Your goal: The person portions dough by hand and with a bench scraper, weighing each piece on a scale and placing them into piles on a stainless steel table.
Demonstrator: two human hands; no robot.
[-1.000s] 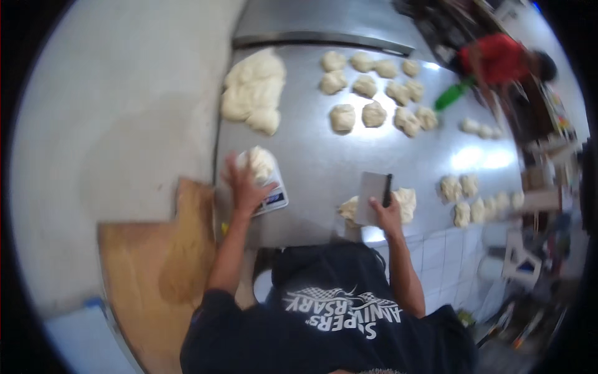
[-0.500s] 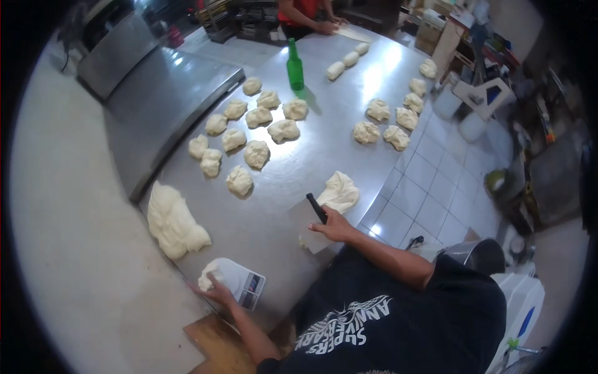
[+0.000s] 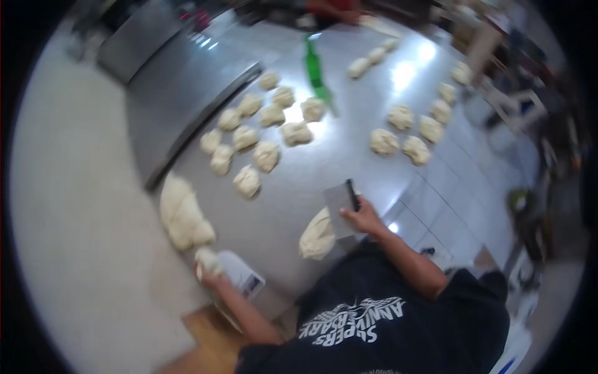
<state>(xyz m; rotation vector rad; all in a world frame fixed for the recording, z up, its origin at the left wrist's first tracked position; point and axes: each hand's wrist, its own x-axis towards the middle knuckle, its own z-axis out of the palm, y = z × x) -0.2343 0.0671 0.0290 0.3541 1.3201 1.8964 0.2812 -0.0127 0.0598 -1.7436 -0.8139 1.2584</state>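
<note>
My left hand [image 3: 213, 276] is closed on a small piece of dough [image 3: 207, 258] at the left edge of a white kitchen scale [image 3: 238, 273]. Just beyond it lies a long, large mass of dough [image 3: 182, 212]. My right hand [image 3: 364, 218] grips a bench scraper [image 3: 338, 198] by its black handle, the flat metal blade tilted to the left. Beside that blade, on the steel table [image 3: 274, 218], sits a smooth lump of dough [image 3: 317, 238]. Motion smears the picture, so finger detail is soft.
Several dough pieces [image 3: 266, 156] are grouped mid-table, with more [image 3: 400, 117] along the right side. A green bottle [image 3: 313, 65] stands farther back. Beyond rolled dough pieces [image 3: 377, 55], another person's arm [image 3: 342, 11] shows. A steel counter [image 3: 187, 81] adjoins at left.
The view has shifted. My left hand has moved the small dough piece off the scale's plate toward the large mass. My right hand's scraper is now to the right of the lump, which lies nearer me.
</note>
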